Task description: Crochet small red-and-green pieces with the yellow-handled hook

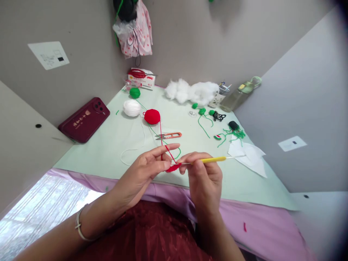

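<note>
My left hand [148, 168] pinches a small red crochet piece [173, 167], with red yarn running over its outstretched index finger up to a red yarn ball [152, 116]. My right hand [202, 174] grips a yellow-handled crochet hook [209, 160], whose tip meets the red piece. Both hands hover above the near edge of a pale green mat [108, 145].
On the mat lie orange thread snips [169, 136], a white yarn ball [132, 107], a green yarn ball [135, 92], white stuffing [191, 91], small green crochet bits [202, 111], white paper [248, 156], a dark red phone [84, 119], a bottle [239, 95] and a box [141, 79].
</note>
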The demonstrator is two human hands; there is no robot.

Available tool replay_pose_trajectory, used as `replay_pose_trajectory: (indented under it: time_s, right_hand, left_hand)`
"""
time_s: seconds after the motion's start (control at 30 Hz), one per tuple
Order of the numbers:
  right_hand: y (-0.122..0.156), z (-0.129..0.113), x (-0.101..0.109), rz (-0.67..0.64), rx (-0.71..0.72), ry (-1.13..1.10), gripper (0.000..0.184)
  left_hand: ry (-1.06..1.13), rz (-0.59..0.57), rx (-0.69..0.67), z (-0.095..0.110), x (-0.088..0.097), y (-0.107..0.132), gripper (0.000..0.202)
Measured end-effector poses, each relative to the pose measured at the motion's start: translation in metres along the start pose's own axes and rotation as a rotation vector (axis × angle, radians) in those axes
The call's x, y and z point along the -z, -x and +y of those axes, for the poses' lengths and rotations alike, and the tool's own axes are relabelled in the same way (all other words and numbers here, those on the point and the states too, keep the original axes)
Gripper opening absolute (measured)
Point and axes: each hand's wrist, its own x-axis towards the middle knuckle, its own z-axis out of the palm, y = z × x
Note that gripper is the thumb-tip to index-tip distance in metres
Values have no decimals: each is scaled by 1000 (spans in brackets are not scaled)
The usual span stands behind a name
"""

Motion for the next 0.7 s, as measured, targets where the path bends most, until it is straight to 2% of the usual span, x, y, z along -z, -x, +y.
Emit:
replay_pose_trajectory:
  time_s: [0.1, 0.2, 0.23, 0.3, 0.37, 0.43, 0.5, 0.57, 0.7]
  right_hand:
    - [7, -8, 3, -30, 101, 101, 19]
    - [16, -6, 6, -104, 365, 443, 26]
    - [18, -3, 7, -141, 455, 583, 32]
    - [20, 4, 6, -122, 592, 753, 40]
    - [17, 9, 5, -94, 555, 727, 38]
    - [13, 10, 4, -10, 395, 547, 29]
    - [8, 9, 3, 44, 229, 330, 22]
    - [4, 7, 1, 35, 139, 195, 21]
    - [1, 6, -3, -16, 163, 206, 18]
  left_hand:
    - [-76, -3, -79, -1, 1, 5, 43]
    - [-118, 34, -177, -7, 0, 6, 49]
    - [-87, 44, -171, -8, -1, 5, 51]
    - [32, 39, -78, -10, -1, 1, 51]
    - [156, 22, 60, -11, 0, -4, 44]
    - [219, 17, 132, -11, 2, -8, 39]
    - [226, 24, 105, -12, 3, -10, 39]
    - [188, 21, 52, -13, 4, -10, 42]
    - [50, 21, -36, -17, 1, -8, 39]
